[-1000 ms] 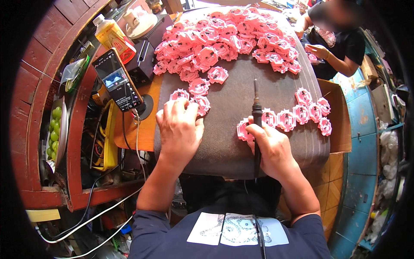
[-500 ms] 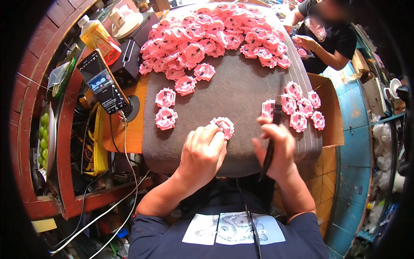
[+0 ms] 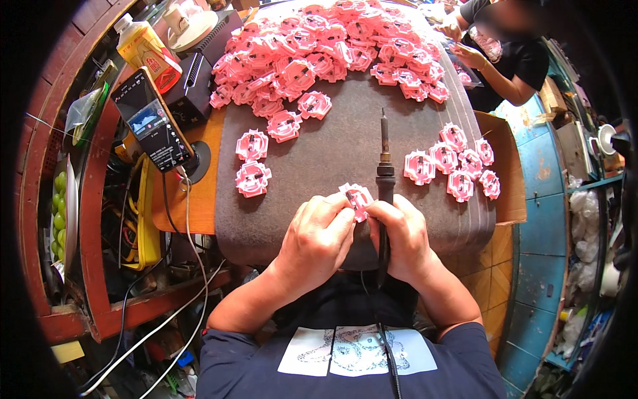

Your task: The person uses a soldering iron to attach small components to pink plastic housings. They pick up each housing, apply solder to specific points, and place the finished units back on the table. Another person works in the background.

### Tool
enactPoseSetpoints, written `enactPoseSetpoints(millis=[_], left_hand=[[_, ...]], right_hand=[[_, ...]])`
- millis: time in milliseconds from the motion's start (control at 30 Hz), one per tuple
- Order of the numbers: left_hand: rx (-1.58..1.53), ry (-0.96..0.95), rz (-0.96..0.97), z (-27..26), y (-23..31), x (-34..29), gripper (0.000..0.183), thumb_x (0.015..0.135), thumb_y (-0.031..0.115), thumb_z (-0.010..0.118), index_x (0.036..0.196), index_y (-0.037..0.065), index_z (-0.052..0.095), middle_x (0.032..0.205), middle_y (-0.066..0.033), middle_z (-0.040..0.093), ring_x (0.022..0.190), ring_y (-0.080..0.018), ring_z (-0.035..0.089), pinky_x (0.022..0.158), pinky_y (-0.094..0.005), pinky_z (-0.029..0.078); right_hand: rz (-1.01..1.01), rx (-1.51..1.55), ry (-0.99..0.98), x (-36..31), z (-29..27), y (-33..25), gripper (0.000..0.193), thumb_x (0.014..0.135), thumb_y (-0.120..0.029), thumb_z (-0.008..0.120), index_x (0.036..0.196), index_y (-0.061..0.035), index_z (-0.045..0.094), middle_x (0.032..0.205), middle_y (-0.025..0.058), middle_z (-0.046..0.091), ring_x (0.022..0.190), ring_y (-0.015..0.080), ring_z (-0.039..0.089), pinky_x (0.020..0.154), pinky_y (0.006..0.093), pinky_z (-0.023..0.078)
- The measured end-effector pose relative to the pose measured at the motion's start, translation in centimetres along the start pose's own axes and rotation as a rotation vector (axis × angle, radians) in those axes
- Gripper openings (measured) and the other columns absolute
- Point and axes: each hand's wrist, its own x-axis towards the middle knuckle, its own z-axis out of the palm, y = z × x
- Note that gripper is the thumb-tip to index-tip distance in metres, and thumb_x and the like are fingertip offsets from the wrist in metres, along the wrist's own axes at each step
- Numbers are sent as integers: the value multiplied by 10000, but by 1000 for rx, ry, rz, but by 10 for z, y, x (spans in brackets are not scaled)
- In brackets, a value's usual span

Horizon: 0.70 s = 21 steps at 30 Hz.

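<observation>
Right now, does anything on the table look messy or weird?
Nothing looks broken or spilled. The pink pieces lie in a loose heap at the far end, and both hands hold one pink piece, the right hand also gripping the soldering iron.

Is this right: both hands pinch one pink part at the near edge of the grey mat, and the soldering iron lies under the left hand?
Not quite. In the head view the soldering iron is under the right hand, not the left hand. Both do pinch one pink part on the grey mat.

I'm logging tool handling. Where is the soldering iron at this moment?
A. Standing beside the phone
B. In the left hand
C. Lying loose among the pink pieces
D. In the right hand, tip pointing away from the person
D: the right hand grips the soldering iron, tip aimed away, while both hands pinch one pink piece.
</observation>
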Motion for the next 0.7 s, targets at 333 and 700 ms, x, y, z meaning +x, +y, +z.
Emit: enactPoseSetpoints(millis=[333,700], left_hand=[[-198,3,-134,3,1,-3,291,875,-17,764,1163,7,727,1094,-172,646,911,-341,693,806,-422,582],[-231,47,-199,8,-4,0,168,896,11,757,1061,20,729,1022,-163,669,887,-369,709,777,-436,587]], right_hand=[[28,100,16,1,3,-2,587,808,98,718,1362,-13,559,993,185,681,802,383,662,704,458,545],[37,77,95,6,8,-3,643,781,118,706,1393,-2,551,1040,173,690,779,344,659,717,425,551]])
